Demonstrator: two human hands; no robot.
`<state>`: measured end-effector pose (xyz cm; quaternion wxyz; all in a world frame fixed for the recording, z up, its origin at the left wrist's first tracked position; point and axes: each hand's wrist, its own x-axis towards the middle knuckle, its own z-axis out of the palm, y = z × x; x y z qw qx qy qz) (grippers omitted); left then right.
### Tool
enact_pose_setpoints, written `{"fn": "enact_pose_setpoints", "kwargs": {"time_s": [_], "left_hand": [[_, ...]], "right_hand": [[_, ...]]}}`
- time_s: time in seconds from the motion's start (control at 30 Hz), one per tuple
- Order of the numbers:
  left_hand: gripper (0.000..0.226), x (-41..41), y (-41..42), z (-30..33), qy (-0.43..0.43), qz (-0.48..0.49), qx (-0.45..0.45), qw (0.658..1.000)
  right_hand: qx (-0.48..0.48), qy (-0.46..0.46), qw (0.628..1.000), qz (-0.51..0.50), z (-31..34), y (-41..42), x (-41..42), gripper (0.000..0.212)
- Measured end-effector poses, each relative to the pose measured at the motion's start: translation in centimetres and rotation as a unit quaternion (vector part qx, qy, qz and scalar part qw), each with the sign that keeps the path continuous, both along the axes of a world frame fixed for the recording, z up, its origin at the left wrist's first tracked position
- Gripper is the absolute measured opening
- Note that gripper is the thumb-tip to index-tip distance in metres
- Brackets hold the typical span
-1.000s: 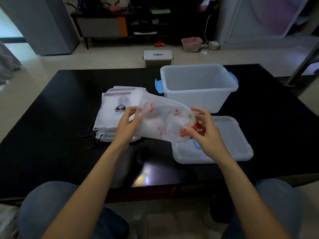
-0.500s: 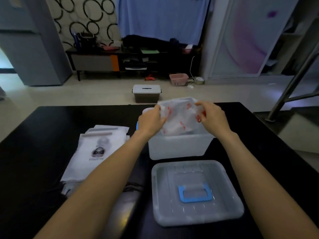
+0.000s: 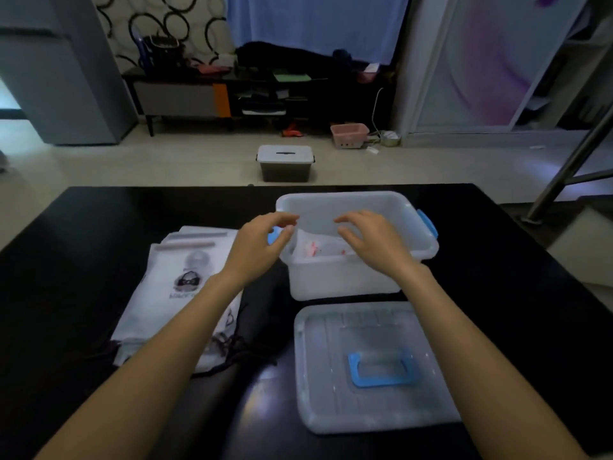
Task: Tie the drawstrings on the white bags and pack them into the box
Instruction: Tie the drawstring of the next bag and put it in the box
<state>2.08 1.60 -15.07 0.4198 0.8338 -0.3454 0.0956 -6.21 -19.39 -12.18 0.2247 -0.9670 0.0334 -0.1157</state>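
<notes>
Both grips released: left hand (image 3: 262, 247) and right hand (image 3: 371, 242) hover empty over the box (image 3: 345, 280), fingers loosely spread. One white bag (image 3: 315, 249) lies inside, below and between them. Remaining bags (image 3: 175, 287) stacked toward the tabletop's (image 3: 66, 260) left edge, drawstring ends facing its near edge; left hand nearer. Lid (image 3: 374, 366) lies before the box; path to stack unobstructed.

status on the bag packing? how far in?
Done: one white bag with red print lies inside the box. In hand: nothing; left hand and right hand hover open above it. Left: the stack of bags beside the box; lid off.
</notes>
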Motion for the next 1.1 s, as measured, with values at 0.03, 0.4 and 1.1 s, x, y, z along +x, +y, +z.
{"fn": "enact_pose_setpoints", "kwargs": {"time_s": [0.03,0.4,1.1], "left_hand": [[0.025,-0.8,1.4,-0.2,0.011,-0.006,-0.021,1.000],[0.032,-4.9,20.7,-5.3,0.114,0.088,0.135,0.980],[0.011,-3.7,25.5,-5.8,0.153,0.198,-0.056,0.967]], "right_hand": [[0.011,-0.054,0.998,0.015,-0.2,1.8,-0.8,0.027],[0.073,0.090,0.991,0.074,-10.2,17.6,-3.9,0.034],[0.192,-0.033,0.980,0.026,-9.6,19.8,-1.0,0.009]]}}
